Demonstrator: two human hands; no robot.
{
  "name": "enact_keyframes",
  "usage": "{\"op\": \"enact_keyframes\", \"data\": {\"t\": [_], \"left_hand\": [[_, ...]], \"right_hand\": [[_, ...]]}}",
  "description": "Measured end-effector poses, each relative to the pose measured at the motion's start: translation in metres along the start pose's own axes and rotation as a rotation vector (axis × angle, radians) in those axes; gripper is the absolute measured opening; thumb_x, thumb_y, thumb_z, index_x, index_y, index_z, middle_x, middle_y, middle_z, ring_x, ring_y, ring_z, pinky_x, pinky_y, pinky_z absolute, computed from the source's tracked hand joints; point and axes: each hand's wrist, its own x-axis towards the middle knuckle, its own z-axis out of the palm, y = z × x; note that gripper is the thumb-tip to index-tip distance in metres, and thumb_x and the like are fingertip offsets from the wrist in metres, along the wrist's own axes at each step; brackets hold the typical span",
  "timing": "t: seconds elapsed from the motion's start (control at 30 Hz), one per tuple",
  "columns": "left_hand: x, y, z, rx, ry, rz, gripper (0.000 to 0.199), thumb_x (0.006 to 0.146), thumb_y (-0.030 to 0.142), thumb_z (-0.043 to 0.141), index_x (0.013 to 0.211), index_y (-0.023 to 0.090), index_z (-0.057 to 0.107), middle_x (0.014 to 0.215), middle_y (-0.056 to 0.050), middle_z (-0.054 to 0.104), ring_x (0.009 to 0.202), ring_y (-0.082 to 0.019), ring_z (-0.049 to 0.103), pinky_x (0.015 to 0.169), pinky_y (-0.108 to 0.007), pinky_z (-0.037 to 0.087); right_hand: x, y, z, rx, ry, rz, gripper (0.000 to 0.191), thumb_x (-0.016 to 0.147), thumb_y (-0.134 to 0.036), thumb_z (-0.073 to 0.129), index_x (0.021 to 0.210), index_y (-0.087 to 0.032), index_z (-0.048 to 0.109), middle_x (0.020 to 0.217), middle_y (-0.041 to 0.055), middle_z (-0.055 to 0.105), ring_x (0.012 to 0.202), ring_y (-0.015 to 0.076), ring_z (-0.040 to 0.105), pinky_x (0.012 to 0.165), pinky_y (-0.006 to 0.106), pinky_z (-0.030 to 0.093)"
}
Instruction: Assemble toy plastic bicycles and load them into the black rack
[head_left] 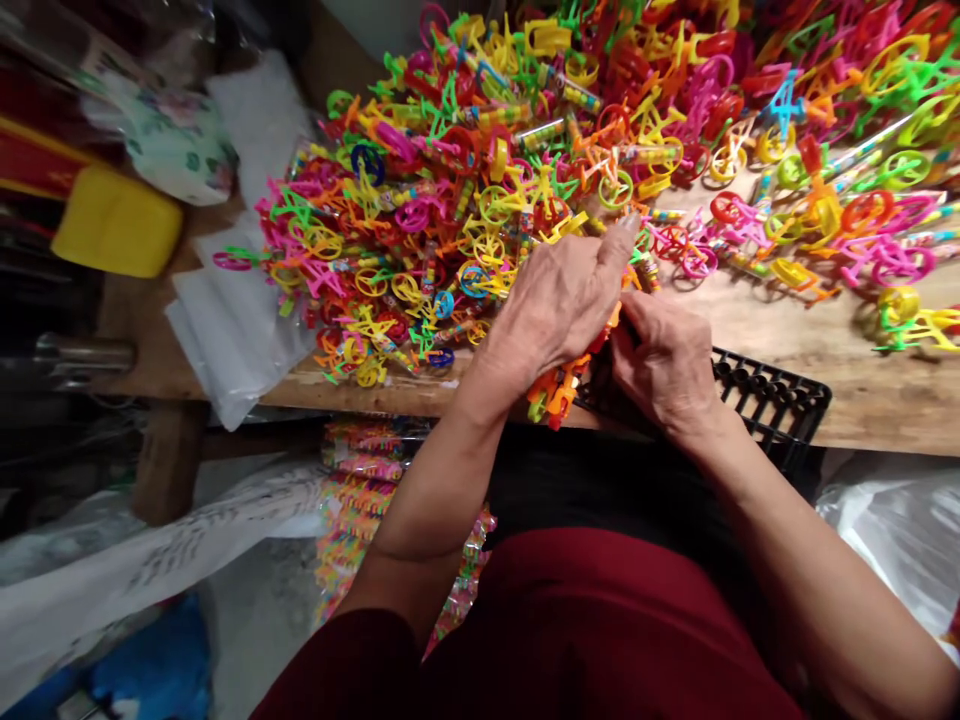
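My left hand (pixel 564 300) is closed over small orange and red plastic toys (pixel 561 392), which stick out below its palm at the table edge. My right hand (pixel 664 355) sits just right of it with curled fingers turned inward; what they pinch, if anything, is hidden. Beneath the right hand lies a black plastic rack (pixel 814 395) with slots, partly covered. Just beyond both hands spreads a big heap of colourful plastic toys (pixel 420 210) shaped like little bicycles, many with clear tubes of small candies.
More toys lie loose on the wooden table (pixel 885 400) to the right. White plastic bags (pixel 240 340) and a yellow object (pixel 116 222) are at the left. Packed strips of toys (pixel 356 510) hang or lie below the table edge. A clear plastic bag (pixel 900 510) is at lower right.
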Motion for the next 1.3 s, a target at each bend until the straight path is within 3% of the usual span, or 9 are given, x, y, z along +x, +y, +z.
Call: {"op": "enact_keyframes", "data": {"t": [0.27,0.37,0.47,0.57,0.7,0.87,0.97,1.13,1.3], "left_hand": [[0.011,-0.005,0.012,-0.059,0.014,-0.062,0.062,0.102,0.064,0.037,0.073,0.018,0.066,0.078,-0.007,0.067,0.079,-0.019,0.064,0.078,-0.032,0.048],[0.011,-0.006,0.010,-0.091,0.022,-0.049,0.061,0.100,0.067,0.036,0.087,0.018,0.070,0.088,-0.007,0.072,0.083,-0.018,0.064,0.079,-0.030,0.048],[0.008,-0.005,0.005,-0.116,0.004,-0.020,0.049,0.099,0.057,0.045,0.114,0.018,0.070,0.111,-0.008,0.075,0.102,-0.021,0.067,0.091,-0.030,0.048],[0.008,-0.003,0.003,-0.118,-0.023,-0.016,0.037,0.096,0.044,0.053,0.114,0.019,0.072,0.114,-0.008,0.076,0.104,-0.022,0.069,0.093,-0.031,0.048],[0.012,-0.003,0.005,-0.162,-0.028,-0.015,0.033,0.095,0.040,0.051,0.106,0.022,0.076,0.104,-0.004,0.078,0.092,-0.019,0.069,0.085,-0.029,0.048],[0.012,-0.011,0.005,-0.227,-0.025,-0.022,0.031,0.094,0.040,0.054,0.101,0.022,0.077,0.097,-0.002,0.077,0.086,-0.016,0.067,0.081,-0.026,0.047],[0.012,-0.013,0.002,-0.260,0.008,-0.077,0.035,0.093,0.046,0.056,0.098,0.020,0.078,0.089,-0.002,0.075,0.079,-0.016,0.065,0.077,-0.026,0.047],[0.015,-0.014,0.003,-0.295,0.022,-0.076,0.039,0.093,0.053,0.059,0.096,0.019,0.077,0.087,-0.002,0.074,0.080,-0.017,0.064,0.081,-0.028,0.047],[0.011,-0.013,0.002,-0.332,0.017,-0.053,0.046,0.096,0.058,0.055,0.111,0.019,0.074,0.113,-0.006,0.075,0.104,-0.022,0.068,0.095,-0.033,0.048]], "right_hand": [[-0.005,0.002,0.020,-0.078,0.063,-0.055,0.029,0.096,-0.012,0.034,0.092,-0.017,0.062,0.092,0.0145,0.066,0.089,0.0266,0.054,0.083,0.038,0.044],[-0.003,0.000,0.021,-0.049,0.052,-0.052,0.030,0.097,-0.011,0.033,0.098,-0.015,0.063,0.099,0.0170,0.068,0.095,0.0272,0.055,0.087,0.039,0.046],[-0.006,0.004,0.008,-0.003,0.046,-0.100,0.027,0.097,-0.014,0.037,0.106,-0.013,0.063,0.102,0.0170,0.069,0.097,0.0266,0.058,0.088,0.038,0.048],[-0.016,0.022,-0.022,0.002,0.181,-0.127,0.029,0.097,-0.013,0.039,0.115,-0.016,0.061,0.104,0.0131,0.070,0.096,0.0238,0.061,0.087,0.036,0.049],[-0.017,0.056,-0.058,-0.243,0.310,0.098,0.021,0.098,-0.022,0.045,0.104,-0.019,0.066,0.100,0.0126,0.068,0.095,0.0258,0.058,0.082,0.038,0.045],[0.009,0.076,-0.053,-0.417,0.158,0.209,0.015,0.094,-0.024,0.052,0.093,-0.018,0.067,0.097,0.0139,0.064,0.089,0.0260,0.053,0.072,0.036,0.037],[0.020,0.079,-0.049,-0.469,0.153,0.205,0.015,0.093,-0.022,0.052,0.087,-0.017,0.065,0.093,0.0144,0.062,0.086,0.0255,0.050,0.071,0.036,0.033],[0.018,0.078,-0.069,-0.519,0.171,0.161,0.019,0.094,-0.025,0.054,0.085,-0.016,0.068,0.088,0.0134,0.064,0.078,0.0220,0.047,0.068,0.036,0.029],[-0.009,0.052,-0.071,-0.201,0.162,0.006,0.017,0.095,-0.023,0.053,0.095,-0.016,0.068,0.088,0.0090,0.067,0.076,0.0199,0.057,0.068,0.032,0.039]]}}
